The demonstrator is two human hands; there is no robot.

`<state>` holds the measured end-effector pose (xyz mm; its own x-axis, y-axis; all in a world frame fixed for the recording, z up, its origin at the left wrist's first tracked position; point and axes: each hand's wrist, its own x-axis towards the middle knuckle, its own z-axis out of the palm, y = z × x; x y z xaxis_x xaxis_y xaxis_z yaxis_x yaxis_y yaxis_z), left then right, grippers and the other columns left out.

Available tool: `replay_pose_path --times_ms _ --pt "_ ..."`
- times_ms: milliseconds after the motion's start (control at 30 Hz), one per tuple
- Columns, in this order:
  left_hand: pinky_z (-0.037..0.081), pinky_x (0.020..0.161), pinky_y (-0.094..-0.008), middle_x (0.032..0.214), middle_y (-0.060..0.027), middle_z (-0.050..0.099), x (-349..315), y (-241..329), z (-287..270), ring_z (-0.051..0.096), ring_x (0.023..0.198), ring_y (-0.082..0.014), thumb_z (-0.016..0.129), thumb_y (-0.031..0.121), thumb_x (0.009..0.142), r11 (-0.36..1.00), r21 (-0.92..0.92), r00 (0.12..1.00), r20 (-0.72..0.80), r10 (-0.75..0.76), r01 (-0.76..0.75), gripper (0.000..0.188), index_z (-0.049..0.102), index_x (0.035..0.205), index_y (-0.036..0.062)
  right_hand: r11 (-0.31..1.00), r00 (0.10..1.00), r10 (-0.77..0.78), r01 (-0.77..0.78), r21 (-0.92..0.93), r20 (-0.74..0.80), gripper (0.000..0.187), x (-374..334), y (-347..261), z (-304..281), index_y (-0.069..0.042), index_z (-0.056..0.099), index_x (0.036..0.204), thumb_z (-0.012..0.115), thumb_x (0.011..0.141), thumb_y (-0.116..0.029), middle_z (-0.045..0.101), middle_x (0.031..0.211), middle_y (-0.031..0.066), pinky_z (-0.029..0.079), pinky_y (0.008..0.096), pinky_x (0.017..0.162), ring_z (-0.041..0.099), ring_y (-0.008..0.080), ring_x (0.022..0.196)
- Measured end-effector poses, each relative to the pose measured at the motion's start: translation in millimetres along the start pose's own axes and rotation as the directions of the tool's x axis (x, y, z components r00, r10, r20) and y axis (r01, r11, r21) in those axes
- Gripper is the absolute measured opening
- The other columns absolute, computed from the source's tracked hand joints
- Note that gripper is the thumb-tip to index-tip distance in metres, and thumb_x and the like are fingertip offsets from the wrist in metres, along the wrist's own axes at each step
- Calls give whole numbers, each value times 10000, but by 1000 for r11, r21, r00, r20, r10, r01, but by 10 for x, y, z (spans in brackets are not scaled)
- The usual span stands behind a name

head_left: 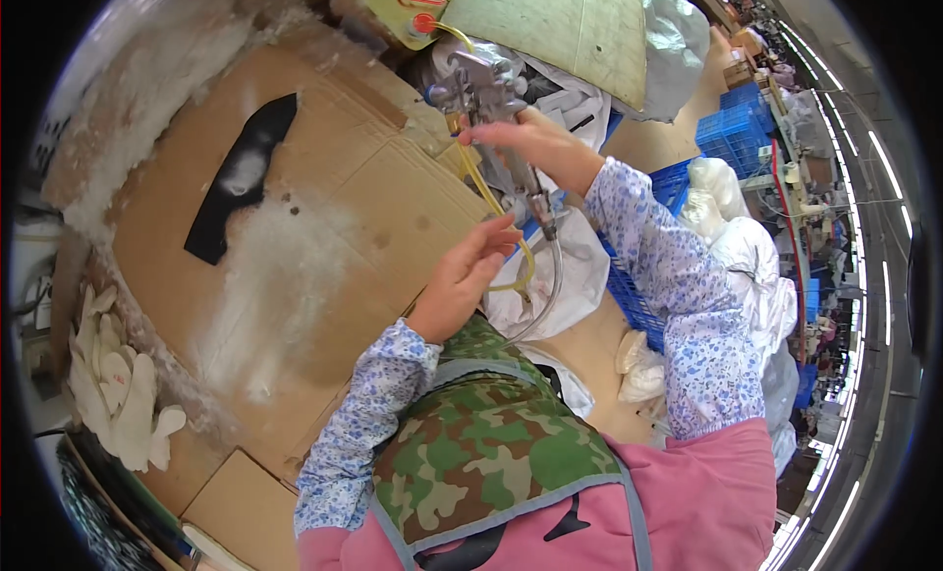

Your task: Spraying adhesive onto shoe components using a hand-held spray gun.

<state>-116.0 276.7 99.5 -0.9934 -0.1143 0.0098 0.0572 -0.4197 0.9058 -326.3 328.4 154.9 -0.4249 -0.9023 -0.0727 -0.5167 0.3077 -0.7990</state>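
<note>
My right hand is wrapped round the handle of a metal spray gun, held up at the right of the cardboard. A clear hose runs down from the gun's handle, and a thin yellow tube loops beside it. Below the gun, my left hand is open and holds nothing, its fingers stretched toward the tube. Whether they touch it I cannot tell. A flat black cut piece lies on the cardboard sheet, with a whitish patch on its middle.
White residue coats part of the cardboard. White gloves lie at its left edge. A yellow container with a red cap stands at the far side. Blue crates and stuffed white bags stand to the right.
</note>
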Motion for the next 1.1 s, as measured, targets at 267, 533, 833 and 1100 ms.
replay_pose_path --times_ms 267,533,833,1100 --pt "355 1034 -400 1337 -94 436 530 -547 647 452 1222 -244 538 77 881 841 -540 960 -212 -180 38 548 321 1384 69 971 995 -49 26 238 88 236 -288 378 46 -14 580 973 596 822 -195 628 878 221 474 426 720 610 385 803" --pt "395 968 -406 1043 -86 526 506 -577 938 532 1031 -238 563 119 892 892 -453 884 -414 -215 5 435 386 1286 70 914 884 -373 402 -53 282 487 -37 561 -405 -39 599 1077 669 796 -431 602 1008 160 486 414 754 604 350 867" --pt "448 907 -408 979 -88 555 517 -401 847 580 984 -244 565 100 886 922 -362 861 -503 -72 -135 416 401 1267 80 957 979 39 -95 -274 -202 642 1685 1338 -670 3 461 1260 680 786 -371 685 864 151 495 426 767 653 339 841" --pt "449 911 -413 990 -94 556 519 -359 713 579 981 -237 552 74 894 915 -357 856 -517 -26 -187 435 379 1293 71 949 970 -10 -68 -307 -244 447 2101 1182 -653 -73 545 1212 553 794 -231 659 907 239 486 496 798 628 420 865"
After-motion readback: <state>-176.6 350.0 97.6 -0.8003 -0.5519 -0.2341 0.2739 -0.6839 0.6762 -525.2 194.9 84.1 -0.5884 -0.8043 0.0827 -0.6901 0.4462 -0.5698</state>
